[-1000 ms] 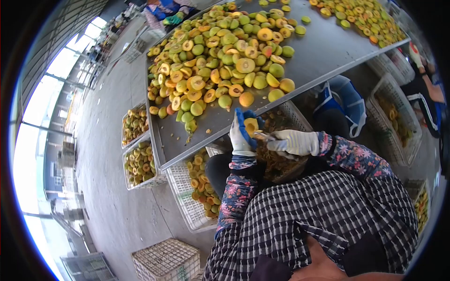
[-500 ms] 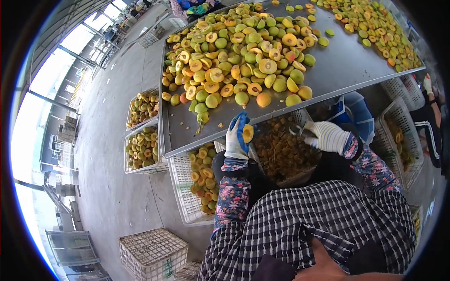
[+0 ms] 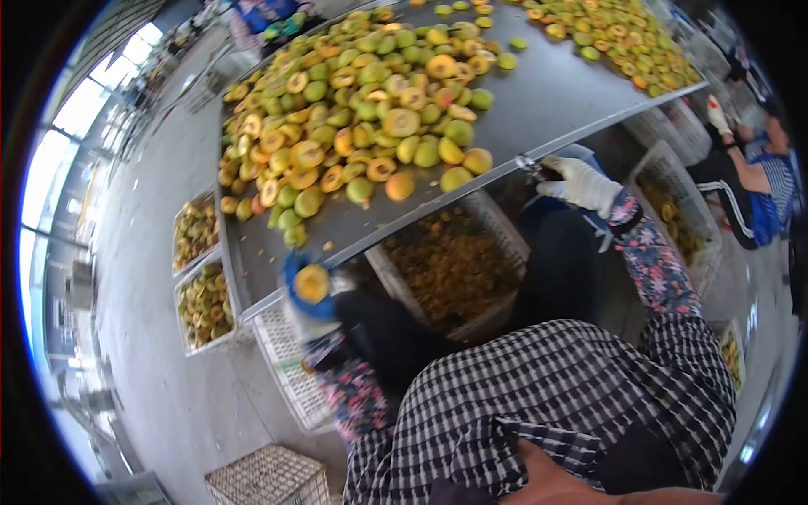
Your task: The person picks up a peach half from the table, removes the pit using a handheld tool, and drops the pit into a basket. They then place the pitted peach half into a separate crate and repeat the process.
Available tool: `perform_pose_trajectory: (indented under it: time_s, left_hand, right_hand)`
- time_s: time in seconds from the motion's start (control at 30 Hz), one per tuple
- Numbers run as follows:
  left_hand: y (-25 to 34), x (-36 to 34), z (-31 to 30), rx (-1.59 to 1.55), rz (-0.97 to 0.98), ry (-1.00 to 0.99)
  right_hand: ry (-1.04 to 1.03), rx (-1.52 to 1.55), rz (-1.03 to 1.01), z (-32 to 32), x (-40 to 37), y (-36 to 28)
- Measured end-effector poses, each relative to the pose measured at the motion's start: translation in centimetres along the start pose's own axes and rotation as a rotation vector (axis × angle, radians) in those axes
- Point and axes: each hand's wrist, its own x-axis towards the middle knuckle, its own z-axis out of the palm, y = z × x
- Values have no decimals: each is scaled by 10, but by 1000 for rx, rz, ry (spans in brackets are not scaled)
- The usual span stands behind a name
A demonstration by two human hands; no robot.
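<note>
My left hand (image 3: 310, 290), in a blue and white glove, holds a halved yellow fruit (image 3: 311, 284) with its cut face up, beside the table's front edge and above a white crate (image 3: 290, 370). In a striped white glove, my right hand (image 3: 581, 183) grips a small metal tool (image 3: 530, 166) at the table edge. A large heap of halved green and yellow fruit (image 3: 362, 118) lies on the metal table (image 3: 547, 109). Below the edge, between my hands, a crate of brown scraps (image 3: 459, 269) stands on the floor.
Two crates of fruit (image 3: 204, 307) stand left of the table. Another pile of fruit (image 3: 614, 38) lies at its far right. A co-worker (image 3: 766, 168) sits at the right, near more crates (image 3: 673, 202). Another person (image 3: 265, 21) is behind the table. An upturned crate (image 3: 268, 475) sits at lower left.
The view has shifted. My left hand has moved left and down with the fruit half, away from the scrap crate. My right hand has risen to the table edge with the tool.
</note>
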Motion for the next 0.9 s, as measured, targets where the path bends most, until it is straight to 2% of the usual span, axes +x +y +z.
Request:
perform_pose_trajectory:
  time_s: [0.03, 0.07, 0.1, 0.13, 0.17, 0.2, 0.27, 0.3, 0.33, 0.4, 0.43, 0.5, 0.53, 0.57, 0.6, 0.63, 0.7, 0.8, 0.9]
  left_hand:
    - [14, -4, -14, 367, 204, -9]
    - [-9, 3, -62, 470, 283, -41]
    - [-4, 3, -87, 15, 3, 15]
    - [2, 2, -111, -470, -220, 193]
    - [-1, -10, -129, -38, -97, 166]
    - [-4, -18, -150, 220, 16, 138]
    - [18, -36, -149, -9, -155, 340]
    - [20, -42, -153, -114, -238, 413]
    - [11, -48, -166, -80, -282, 430]
    - [1, -57, -177, -81, -399, 506]
    - [-3, -62, -182, -149, -444, 469]
    - [3, -67, -167, -106, -548, 602]
    - [5, -69, -170, -81, -564, 613]
    - [-1, -73, -180, -60, -576, 618]
    - [-15, -75, -205, -49, -597, 601]
    - [-8, -79, -204, 31, -645, 590]
    - [-22, -84, -258, 19, -774, 494]
    - [-3, -84, -237, 44, -862, 519]
    - [-1, -72, -218, 193, -930, 156]
  right_hand:
    - [-1, 61, -10, 2, -1, 8]
    - [-88, 143, 192, -4, -4, -7]
    - [-180, 235, 395, -13, -7, -19]
    - [-141, 228, 235, -7, -10, 2]
    - [-176, 268, 279, -11, -12, 6]
    - [-213, 311, 322, -13, -13, 7]
    - [-312, 394, 398, -16, -17, 11]
    - [-314, 371, 349, -8, -18, 27]
    - [-321, 367, 157, 3, -20, 44]
    - [-451, 363, 358, 13, -20, 55]
    - [-515, 352, 457, 17, -20, 60]
    - [-587, 408, 520, 36, -25, 76]
    - [-617, 347, 440, 62, -34, 104]
    - [-638, 285, 359, 95, -44, 135]
    - [-679, 207, 371, 118, -51, 148]
    - [-725, 133, 376, 135, -59, 153]
    - [-714, 95, 420, 144, -67, 149]
    - [-653, 35, 491, 172, -62, 164]
    - [-574, -18, 557, 218, -55, 180]
